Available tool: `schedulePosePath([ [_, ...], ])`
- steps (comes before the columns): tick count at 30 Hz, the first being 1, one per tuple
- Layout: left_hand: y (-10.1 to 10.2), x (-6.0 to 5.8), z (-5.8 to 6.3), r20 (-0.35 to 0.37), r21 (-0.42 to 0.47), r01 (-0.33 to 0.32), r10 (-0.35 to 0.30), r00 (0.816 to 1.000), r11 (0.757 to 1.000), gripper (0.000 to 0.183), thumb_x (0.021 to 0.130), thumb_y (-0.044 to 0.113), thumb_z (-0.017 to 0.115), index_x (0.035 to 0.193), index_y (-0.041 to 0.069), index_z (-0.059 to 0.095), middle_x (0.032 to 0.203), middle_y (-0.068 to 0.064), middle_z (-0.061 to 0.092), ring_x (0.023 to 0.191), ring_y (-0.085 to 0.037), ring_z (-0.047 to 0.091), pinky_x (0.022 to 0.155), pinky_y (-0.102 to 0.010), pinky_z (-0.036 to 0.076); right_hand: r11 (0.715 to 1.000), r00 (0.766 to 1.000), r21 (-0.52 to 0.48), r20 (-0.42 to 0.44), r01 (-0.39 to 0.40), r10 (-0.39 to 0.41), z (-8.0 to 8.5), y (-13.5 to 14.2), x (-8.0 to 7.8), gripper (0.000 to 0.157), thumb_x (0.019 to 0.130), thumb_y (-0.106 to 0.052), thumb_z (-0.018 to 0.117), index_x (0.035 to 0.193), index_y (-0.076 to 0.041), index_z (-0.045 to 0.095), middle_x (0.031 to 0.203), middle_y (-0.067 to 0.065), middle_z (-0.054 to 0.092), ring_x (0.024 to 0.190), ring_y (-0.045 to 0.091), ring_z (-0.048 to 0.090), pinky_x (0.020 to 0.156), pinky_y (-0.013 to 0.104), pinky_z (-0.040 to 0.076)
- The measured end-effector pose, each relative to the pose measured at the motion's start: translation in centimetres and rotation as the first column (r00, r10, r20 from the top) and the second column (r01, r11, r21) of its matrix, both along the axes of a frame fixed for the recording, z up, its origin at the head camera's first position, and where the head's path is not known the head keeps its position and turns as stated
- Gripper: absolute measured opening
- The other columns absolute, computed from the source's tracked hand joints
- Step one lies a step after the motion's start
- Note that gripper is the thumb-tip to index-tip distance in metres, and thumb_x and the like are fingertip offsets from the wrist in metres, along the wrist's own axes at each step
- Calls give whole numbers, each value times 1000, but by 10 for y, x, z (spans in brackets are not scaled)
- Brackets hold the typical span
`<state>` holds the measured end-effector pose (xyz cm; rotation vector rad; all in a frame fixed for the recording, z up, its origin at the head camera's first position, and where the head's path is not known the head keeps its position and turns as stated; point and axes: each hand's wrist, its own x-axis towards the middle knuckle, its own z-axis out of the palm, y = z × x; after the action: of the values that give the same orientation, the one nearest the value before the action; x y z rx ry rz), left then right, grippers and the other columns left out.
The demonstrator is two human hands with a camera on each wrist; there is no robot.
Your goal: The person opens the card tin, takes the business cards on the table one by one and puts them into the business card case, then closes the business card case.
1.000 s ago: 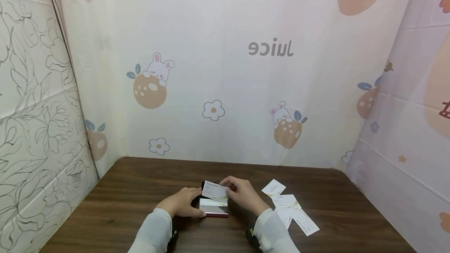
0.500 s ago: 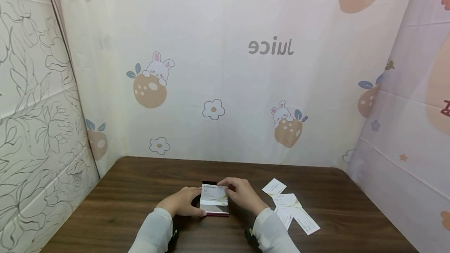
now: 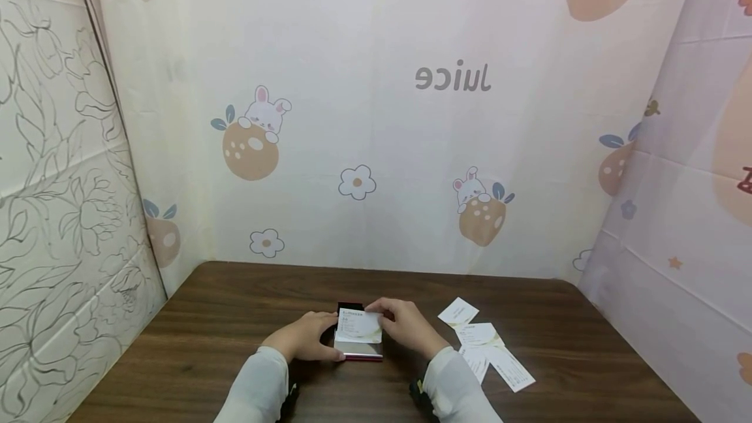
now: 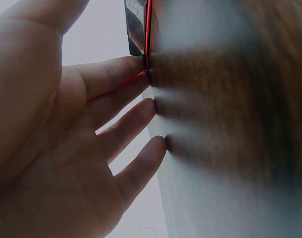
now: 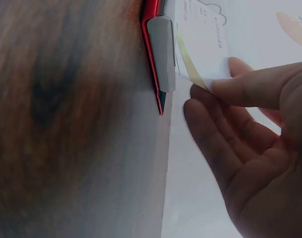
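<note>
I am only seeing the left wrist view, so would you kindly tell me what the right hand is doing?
Observer: The right hand pinches a white printed card by its edge.
Operator: Thank you. Are there any others on the table?
Observer: Yes, several loose cards lie partly overlapping, to the right of that hand.
Operator: And does the pinched card overlap the red-edged case from above?
Observer: Yes, in the head view it covers part of the case, though I cannot tell whether it reaches inside.
</note>
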<state>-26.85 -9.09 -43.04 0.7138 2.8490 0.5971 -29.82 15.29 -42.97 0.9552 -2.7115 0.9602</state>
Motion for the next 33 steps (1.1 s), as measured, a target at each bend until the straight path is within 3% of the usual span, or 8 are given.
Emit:
schedulePosePath([
  [12,0,2,0,5,16,12,-12,1000,1000,83,75,55,68,136,4,46,138,-13,47,125,-32,38,99,-54,39,994,996,78,39,-78,75,-2,1,3,29,85,-1,57,107,-18,68,92,-3,65,75,6,50,68,28,48],
  [18,-1,2,0,19,16,-3,2,1000,1000,83,76,56,67,137,6,45,141,-11,44,127,-31,36,100,-54,38,987,991,102,66,-123,117,-1,2,4,30,86,-2,58,110,-18,67,100,-2,66,79,7,51,71,30,50],
  [25,0,3,2,21,10,-7,7,1000,1000,81,76,56,67,137,8,46,141,-11,44,127,-30,36,100,-54,38,977,984,141,109,-158,143,1,3,3,29,87,-5,59,112,-18,66,109,-1,66,98,8,55,84,38,51],
  [33,-1,3,2,22,10,9,-9,1000,1000,80,77,55,66,137,6,45,142,-11,43,127,-31,35,101,-54,38,975,983,150,107,-164,148,3,2,6,29,86,-4,59,111,-16,67,108,0,67,98,9,55,84,38,51],
])
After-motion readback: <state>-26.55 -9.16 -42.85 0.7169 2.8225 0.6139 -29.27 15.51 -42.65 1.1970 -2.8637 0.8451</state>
